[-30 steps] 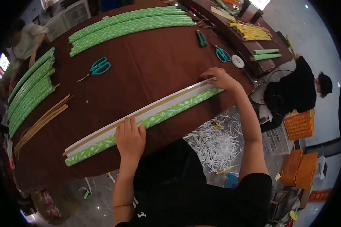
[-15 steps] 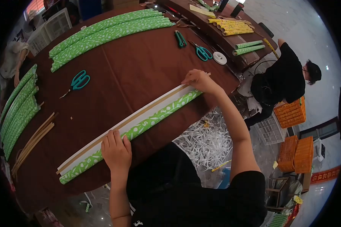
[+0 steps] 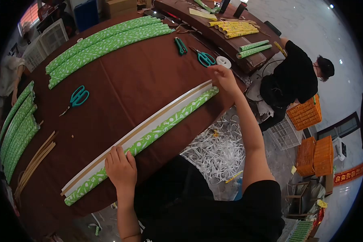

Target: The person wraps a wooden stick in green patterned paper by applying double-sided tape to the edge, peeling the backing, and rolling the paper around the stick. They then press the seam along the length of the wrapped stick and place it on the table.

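Observation:
A green patterned roll point(image 3: 171, 123) lies diagonally on the brown table, with a white flap point(image 3: 149, 125) along its upper side. A tan strip point(image 3: 165, 110) runs lengthwise on the flap. My left hand point(image 3: 122, 166) rests flat over the lower-left part of roll and flap, fingers extended. My right hand point(image 3: 226, 80) is raised beyond the roll's upper-right end, off it, just below a white tape roll point(image 3: 223, 62). Its fingers are loosely bent and apart, with nothing visible in them.
Teal scissors point(image 3: 80, 96) lie at left, another pair point(image 3: 206, 59) and a green cutter point(image 3: 180, 46) at upper right. Green rolls point(image 3: 109, 48) and tan strips point(image 3: 36, 163) are farther left. Beyond the table are a person in black point(image 3: 292, 76) and shredded paper point(image 3: 218, 151).
My right hand has left the flap's upper-right end and moved up, uncovering the ends of flap and roll. My left hand stays on the roll. The view has shifted slightly.

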The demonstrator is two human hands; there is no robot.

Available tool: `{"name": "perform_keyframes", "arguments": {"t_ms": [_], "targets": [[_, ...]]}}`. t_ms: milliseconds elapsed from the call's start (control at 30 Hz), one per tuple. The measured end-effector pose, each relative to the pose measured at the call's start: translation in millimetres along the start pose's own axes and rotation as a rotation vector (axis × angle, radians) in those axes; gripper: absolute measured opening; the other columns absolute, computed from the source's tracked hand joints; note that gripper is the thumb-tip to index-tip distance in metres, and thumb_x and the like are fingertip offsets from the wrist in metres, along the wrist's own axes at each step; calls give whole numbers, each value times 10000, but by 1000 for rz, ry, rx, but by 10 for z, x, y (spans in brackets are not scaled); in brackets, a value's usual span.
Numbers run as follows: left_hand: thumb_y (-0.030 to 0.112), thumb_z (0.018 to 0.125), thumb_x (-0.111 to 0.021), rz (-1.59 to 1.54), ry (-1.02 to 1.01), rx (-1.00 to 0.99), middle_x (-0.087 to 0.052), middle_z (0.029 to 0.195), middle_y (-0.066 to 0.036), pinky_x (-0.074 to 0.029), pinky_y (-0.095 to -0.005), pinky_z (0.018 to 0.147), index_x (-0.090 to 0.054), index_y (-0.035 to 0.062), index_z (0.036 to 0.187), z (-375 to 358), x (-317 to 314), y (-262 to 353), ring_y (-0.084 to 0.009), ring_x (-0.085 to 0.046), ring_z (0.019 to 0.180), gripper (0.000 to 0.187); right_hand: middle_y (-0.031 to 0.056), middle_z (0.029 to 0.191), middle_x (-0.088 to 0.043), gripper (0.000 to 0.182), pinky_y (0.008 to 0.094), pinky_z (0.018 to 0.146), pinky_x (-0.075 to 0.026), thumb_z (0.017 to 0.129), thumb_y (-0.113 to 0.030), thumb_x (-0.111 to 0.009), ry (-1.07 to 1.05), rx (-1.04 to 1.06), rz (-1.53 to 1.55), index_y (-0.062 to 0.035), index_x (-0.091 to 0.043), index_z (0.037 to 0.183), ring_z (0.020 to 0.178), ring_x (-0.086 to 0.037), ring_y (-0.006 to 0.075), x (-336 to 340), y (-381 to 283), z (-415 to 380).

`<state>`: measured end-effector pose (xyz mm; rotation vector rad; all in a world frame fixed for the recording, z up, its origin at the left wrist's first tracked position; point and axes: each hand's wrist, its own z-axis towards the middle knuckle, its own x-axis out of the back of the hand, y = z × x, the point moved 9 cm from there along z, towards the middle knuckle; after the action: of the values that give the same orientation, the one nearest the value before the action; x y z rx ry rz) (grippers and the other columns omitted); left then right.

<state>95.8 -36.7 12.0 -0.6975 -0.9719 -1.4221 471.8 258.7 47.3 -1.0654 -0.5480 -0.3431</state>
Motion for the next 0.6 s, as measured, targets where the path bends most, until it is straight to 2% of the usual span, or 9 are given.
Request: {"name": "perform_keyframes", "arguments": {"t_ms": [33, 267, 333, 400, 500, 567, 600], "targets": [[219, 916, -534, -5, 8, -5, -588, 1106, -140, -457, -413, 837, -603, -8, 1065, 1, 8, 5, -308, -570, 982, 280, 97, 1044, -666, 358, 283, 884, -465, 842, 87, -495, 38, 57, -20, -27, -672, 1131, 990, -619, 182, 57, -32, -4], [216, 922, -527, -2, 21, -19, -588, 1096, -141, -459, -411, 832, -595, -3, 1060, 5, 37, 25, -309, -567, 981, 267, 91, 1023, -684, 279, 270, 822, -493, 873, 52, -519, 122, 69, -3, -16, -678, 1092, 923, -638, 170, -20, -116, -79], [215, 923, -526, -8, -1, -11, -589, 1095, -143, -459, -409, 832, -595, -3, 1062, 5, 30, 26, -309, -569, 983, 268, 87, 986, -692, 255, 264, 799, -498, 891, 38, -516, 237, -43, -17, -12, -676, 1083, 892, -640, 152, 137, -67, -45], [214, 924, -524, -13, -22, -5, -590, 1093, -144, -460, -407, 832, -595, -3, 1065, -2, 13, 24, -309, -570, 984, 268, 90, 945, -693, 236, 264, 793, -498, 894, 20, -535, 270, -50, 1, -3, -673, 1085, 887, -635, 136, 243, 9, -62], [214, 926, -522, 24, 18, -23, -590, 1091, -144, -462, -407, 827, -594, -4, 1071, -4, 36, 28, -307, -572, 975, 271, 83, 964, -693, 238, 265, 795, -500, 880, 1, -575, 181, -153, -3, 9, -664, 1100, 894, -632, 131, 233, 185, -107], [210, 925, -523, 24, 16, -24, -590, 1093, -143, -464, -408, 821, -594, -4, 1074, -4, 25, 27, -306, -574, 970, 270, 47, 1053, -676, 286, 250, 845, -486, 880, 6, -590, -22, -333, 200, 4, -639, 1162, 965, -617, 111, 46, 332, -250], [210, 925, -523, 20, 21, -30, -590, 1093, -143, -464, -408, 821, -594, -4, 1074, 0, 32, 38, -306, -574, 970, 270, 38, 1064, -670, 301, 243, 838, -486, 873, -7, -610, -50, -327, 176, -4, -634, 1173, 969, -610, 105, 20, 314, -283]]}}
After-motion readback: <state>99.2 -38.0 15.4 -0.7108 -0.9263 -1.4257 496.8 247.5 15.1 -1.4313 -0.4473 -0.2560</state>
